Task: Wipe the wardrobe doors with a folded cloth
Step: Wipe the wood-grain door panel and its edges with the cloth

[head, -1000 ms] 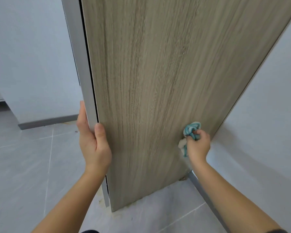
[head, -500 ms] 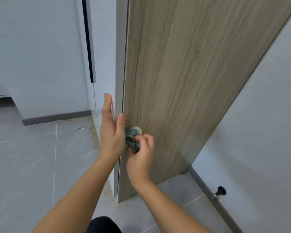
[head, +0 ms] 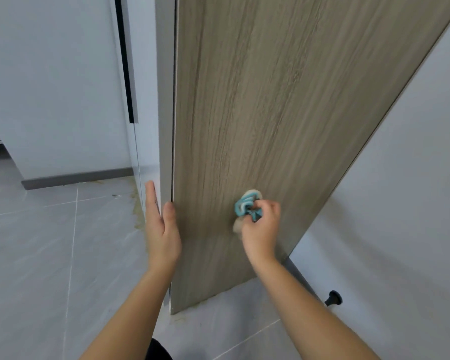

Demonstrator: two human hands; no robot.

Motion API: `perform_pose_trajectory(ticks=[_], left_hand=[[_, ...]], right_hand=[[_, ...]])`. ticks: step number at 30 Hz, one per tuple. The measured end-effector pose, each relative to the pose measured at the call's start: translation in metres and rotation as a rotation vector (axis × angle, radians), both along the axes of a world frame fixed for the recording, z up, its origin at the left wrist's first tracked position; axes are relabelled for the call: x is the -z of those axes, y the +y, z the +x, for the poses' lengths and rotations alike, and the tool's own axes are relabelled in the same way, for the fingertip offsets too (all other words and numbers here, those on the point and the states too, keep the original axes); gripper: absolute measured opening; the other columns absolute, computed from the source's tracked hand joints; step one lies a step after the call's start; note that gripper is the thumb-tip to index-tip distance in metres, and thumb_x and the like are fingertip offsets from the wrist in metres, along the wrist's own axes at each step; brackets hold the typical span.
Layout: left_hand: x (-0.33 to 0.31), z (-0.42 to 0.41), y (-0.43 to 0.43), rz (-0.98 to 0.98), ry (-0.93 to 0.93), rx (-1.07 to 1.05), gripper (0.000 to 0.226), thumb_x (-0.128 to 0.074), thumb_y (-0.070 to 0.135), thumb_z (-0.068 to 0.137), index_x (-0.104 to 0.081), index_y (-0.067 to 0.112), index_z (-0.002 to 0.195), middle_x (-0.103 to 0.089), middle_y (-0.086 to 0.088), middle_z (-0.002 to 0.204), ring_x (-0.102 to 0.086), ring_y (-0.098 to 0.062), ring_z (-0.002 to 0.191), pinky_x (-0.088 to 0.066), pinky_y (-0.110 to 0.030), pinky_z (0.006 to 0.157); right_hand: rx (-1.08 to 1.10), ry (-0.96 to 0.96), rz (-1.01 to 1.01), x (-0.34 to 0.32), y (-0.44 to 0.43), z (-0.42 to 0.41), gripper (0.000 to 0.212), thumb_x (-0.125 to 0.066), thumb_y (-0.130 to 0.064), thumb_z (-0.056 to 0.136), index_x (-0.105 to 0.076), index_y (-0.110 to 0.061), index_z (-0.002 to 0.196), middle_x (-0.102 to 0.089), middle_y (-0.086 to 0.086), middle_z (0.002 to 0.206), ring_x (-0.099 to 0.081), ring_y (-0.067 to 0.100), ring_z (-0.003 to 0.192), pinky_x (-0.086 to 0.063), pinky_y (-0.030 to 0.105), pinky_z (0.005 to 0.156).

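A tall wood-grain door (head: pixel 283 113) stands open in front of me, its grey edge (head: pixel 165 100) facing me. My left hand (head: pixel 161 229) holds that edge low down, straight fingers behind it and thumb on the wooden face. My right hand (head: pixel 261 229) grips a bunched teal and white cloth (head: pixel 247 205) and presses it against the lower part of the wooden face, to the right of my left hand.
A white wall (head: pixel 400 203) lies right of the door, with a black doorstop (head: pixel 333 298) at its base. Left are white wardrobe panels with a dark vertical strip (head: pixel 126 74). Grey tiled floor (head: pixel 50 255) lies below, stained near the door's foot.
My right hand wiped the cloth left to the door's edge, then back right toward the middle of the face. The door's edge shifted right in view; my left hand stayed on it.
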State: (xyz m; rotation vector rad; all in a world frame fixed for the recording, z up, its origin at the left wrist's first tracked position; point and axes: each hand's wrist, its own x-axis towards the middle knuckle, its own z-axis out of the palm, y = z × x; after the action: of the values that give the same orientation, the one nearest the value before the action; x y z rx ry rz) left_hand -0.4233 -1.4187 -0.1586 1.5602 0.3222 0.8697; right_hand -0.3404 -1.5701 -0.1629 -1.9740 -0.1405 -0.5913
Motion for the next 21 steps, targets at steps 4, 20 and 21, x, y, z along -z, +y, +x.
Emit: perform_pose_trajectory(ticks=[4,20,21], left_hand=[[0.003,0.006,-0.005,-0.039,-0.018,-0.08,0.058,-0.03,0.039,0.098,-0.021,0.025,0.153,-0.025,0.013,0.157,-0.021,-0.001,0.144,-0.021,-0.041,0.12],[0.014,0.018,-0.01,0.011,-0.111,-0.24,0.063,-0.028,0.049,0.095,-0.036,0.014,0.146,-0.049,0.001,0.142,-0.043,-0.011,0.132,-0.036,-0.019,0.105],[0.015,0.019,-0.011,0.014,-0.118,-0.244,0.062,-0.028,0.048,0.095,-0.037,0.013,0.146,-0.05,0.005,0.139,-0.044,-0.006,0.13,-0.036,-0.015,0.103]], right_hand=[[0.166,0.114,0.032,-0.001,-0.053,0.055,0.026,-0.056,0.016,0.07,-0.062,0.004,0.092,-0.051,0.019,0.107,-0.053,0.029,0.093,-0.03,0.013,0.076],[0.45,0.264,0.341,0.034,-0.161,0.181,0.019,-0.049,0.009,0.085,-0.064,0.004,0.097,-0.054,0.007,0.087,-0.051,0.018,0.085,-0.037,0.005,0.055],[0.451,0.258,0.37,0.034,-0.161,0.184,0.018,-0.048,0.008,0.085,-0.062,-0.003,0.088,-0.053,0.003,0.082,-0.047,0.016,0.08,-0.036,0.006,0.054]])
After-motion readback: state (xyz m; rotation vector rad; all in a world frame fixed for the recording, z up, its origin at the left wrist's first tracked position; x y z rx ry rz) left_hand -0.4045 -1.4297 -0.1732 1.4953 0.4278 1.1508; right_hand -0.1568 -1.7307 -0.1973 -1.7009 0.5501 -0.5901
